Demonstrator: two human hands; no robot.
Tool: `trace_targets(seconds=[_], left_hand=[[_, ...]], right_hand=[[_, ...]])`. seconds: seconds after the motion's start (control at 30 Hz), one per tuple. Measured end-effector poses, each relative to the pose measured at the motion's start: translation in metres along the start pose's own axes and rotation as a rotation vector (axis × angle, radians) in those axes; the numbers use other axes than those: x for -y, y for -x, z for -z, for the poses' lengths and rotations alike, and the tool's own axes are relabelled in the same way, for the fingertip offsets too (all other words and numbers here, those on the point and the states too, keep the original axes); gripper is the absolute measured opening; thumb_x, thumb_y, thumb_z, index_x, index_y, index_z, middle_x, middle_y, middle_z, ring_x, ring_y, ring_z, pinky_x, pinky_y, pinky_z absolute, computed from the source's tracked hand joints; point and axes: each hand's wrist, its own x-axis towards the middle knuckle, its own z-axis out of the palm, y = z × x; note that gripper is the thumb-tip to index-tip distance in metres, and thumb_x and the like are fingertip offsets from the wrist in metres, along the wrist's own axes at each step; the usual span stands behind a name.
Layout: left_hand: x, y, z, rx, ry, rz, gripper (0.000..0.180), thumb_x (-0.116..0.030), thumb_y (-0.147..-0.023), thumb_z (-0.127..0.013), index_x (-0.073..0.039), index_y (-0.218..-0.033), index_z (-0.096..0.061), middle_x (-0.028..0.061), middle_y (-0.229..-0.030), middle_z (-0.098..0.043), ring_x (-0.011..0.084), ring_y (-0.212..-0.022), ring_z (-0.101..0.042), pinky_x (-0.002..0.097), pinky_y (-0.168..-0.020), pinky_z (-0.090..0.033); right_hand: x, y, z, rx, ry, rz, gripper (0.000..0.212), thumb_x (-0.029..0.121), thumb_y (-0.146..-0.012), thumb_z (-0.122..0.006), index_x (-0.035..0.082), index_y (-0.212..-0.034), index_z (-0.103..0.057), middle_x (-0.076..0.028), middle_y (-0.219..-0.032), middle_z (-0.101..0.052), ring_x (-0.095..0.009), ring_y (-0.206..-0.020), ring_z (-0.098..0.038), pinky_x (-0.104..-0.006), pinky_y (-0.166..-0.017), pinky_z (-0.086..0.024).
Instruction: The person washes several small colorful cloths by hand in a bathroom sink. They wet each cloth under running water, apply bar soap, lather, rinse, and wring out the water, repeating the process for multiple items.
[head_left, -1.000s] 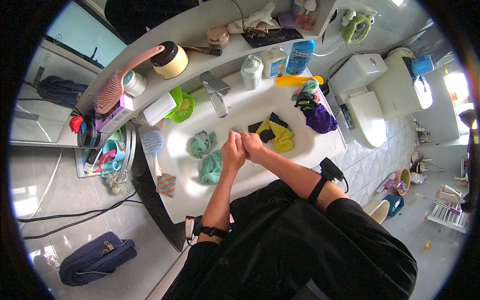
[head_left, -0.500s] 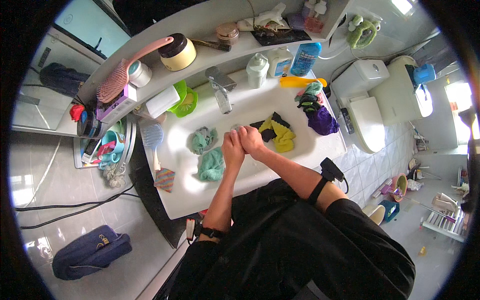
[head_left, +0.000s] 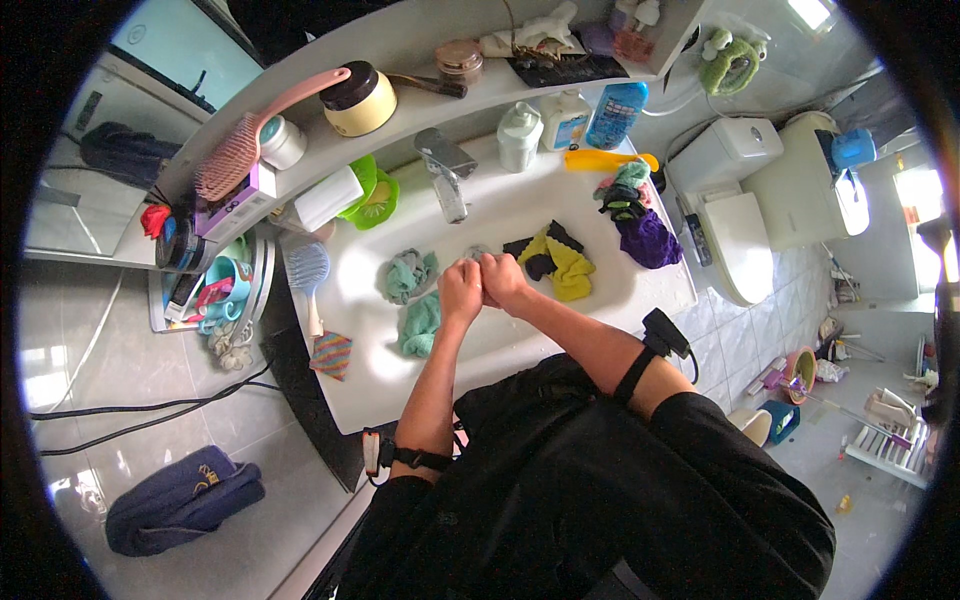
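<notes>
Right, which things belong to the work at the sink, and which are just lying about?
Likely in the work:
left hand
right hand
white sink
teal cloth
yellow cloth

Likely lying about:
pink hairbrush
pale blue hairbrush
navy cloth bundle

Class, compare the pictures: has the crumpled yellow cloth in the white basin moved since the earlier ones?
No. Judged against the fixed silver metal faucet, the crumpled yellow cloth keeps its place, lower right of it; the whole view shifted slightly.

From the person's head, the left of 2 fisheye cameras faces steeply down, near enough to centre the sink point(head_left: 365, 400), wide enough to catch the toilet point(head_left: 735, 240) toward 2 o'clock and the wearer's black top point(head_left: 580, 480) at 5 o'clock.
</notes>
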Motion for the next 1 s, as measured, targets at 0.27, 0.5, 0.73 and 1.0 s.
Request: trace_targets(seconds=[0.27,0.5,0.73,1.0], left_hand=[[-0.002,-0.002,0.005,0.045,-0.008,0.004,0.035,-0.025,-0.093,-0.049,0.005,-0.079,-0.060,0.0259,-0.073,-0.061,0.0431,-0.069,-0.061,0.0476,-0.064,-0.046],[0.026,0.011,0.034,0.087,0.158,0.161,0.040,-0.032,-0.094,-0.054,0.005,-0.081,-0.060,0.0212,-0.067,-0.059,0.0297,-0.063,-0.057,0.0435,-0.064,-0.045],[0.048,0.031,0.050,0.230,-0.249,0.215,0.044,-0.039,-0.090,-0.062,0.004,-0.080,-0.064,0.0170,-0.070,-0.064,0.0253,-0.068,-0.063,0.0394,-0.067,-0.049],[0.059,0.029,0.049,0.213,-0.177,0.274,0.048,-0.043,-0.090,-0.062,0.004,-0.080,-0.063,0.0141,-0.069,-0.064,0.0251,-0.065,-0.060,0.0402,-0.066,-0.047]], right_hand=[[-0.008,-0.014,0.003,0.175,-0.040,-0.053,0.048,0.035,-0.093,-0.047,-0.010,-0.090,-0.064,-0.029,-0.088,-0.068,-0.038,-0.083,-0.070,-0.0448,-0.065,-0.056],[0.001,0.019,0.073,0.368,-0.187,0.131,0.039,0.038,-0.093,-0.054,0.004,-0.109,-0.063,-0.016,-0.094,-0.069,-0.031,-0.090,-0.069,-0.0392,-0.074,-0.057],[-0.055,0.024,0.121,0.330,0.153,0.262,0.032,0.031,-0.096,-0.050,0.005,-0.112,-0.059,-0.014,-0.087,-0.070,-0.026,-0.084,-0.071,-0.0378,-0.070,-0.056],[-0.076,0.020,0.126,0.035,0.651,0.441,0.023,0.022,-0.091,-0.048,0.010,-0.099,-0.066,-0.021,-0.085,-0.068,-0.039,-0.080,-0.068,-0.0492,-0.073,-0.054]])
